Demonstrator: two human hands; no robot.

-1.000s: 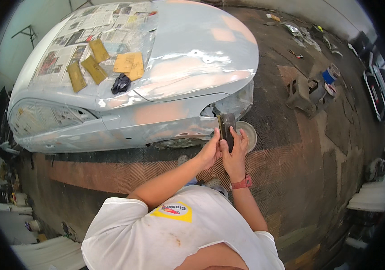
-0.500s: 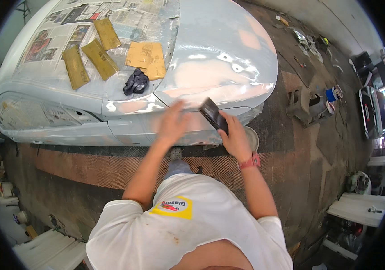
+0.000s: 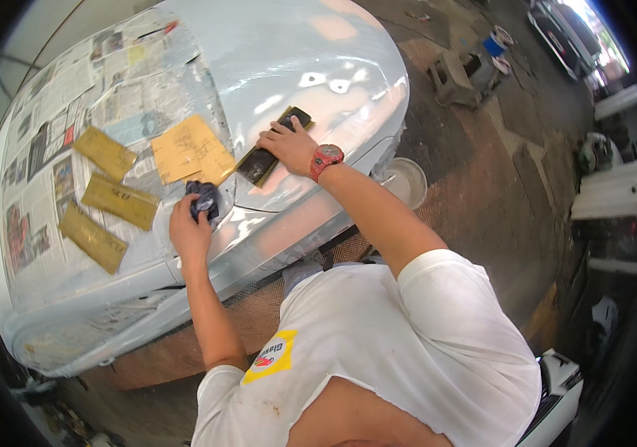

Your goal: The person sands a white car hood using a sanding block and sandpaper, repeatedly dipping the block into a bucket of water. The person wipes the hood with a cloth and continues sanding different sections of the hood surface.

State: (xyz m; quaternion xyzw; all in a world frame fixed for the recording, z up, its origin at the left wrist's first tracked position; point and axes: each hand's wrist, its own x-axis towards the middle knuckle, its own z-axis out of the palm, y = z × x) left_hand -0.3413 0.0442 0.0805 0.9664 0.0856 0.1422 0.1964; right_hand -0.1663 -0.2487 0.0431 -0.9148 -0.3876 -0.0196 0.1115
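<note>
My right hand [image 3: 290, 147] is wrapped over a long black sanding block [image 3: 256, 167], which lies on the pale grey car panel [image 3: 259, 56]. Yellow sandpaper shows along the block's edges. My left hand [image 3: 190, 232] has its fingers closed on a crumpled dark rag [image 3: 206, 195], glove-like in look, at the edge of the newspaper-covered glass. Beside that rag lie folded tan sandpaper sheets [image 3: 190, 149]. Several yellow sandpaper strips [image 3: 118, 200] rest on the newspaper [image 3: 42, 138] farther left. Pinkish patches mark the panel around the block.
A round pale basin [image 3: 408, 184] stands on the floor just past the car's edge. Farther right are a grey plastic stool [image 3: 452, 80] and a blue and white can [image 3: 497, 41]. Another vehicle [image 3: 566, 37] is at the far right.
My right hand has brought the block down onto the panel, where yellow sandpaper now shows under it. My left hand has reached left and closed on the dark rag. The view has turned.
</note>
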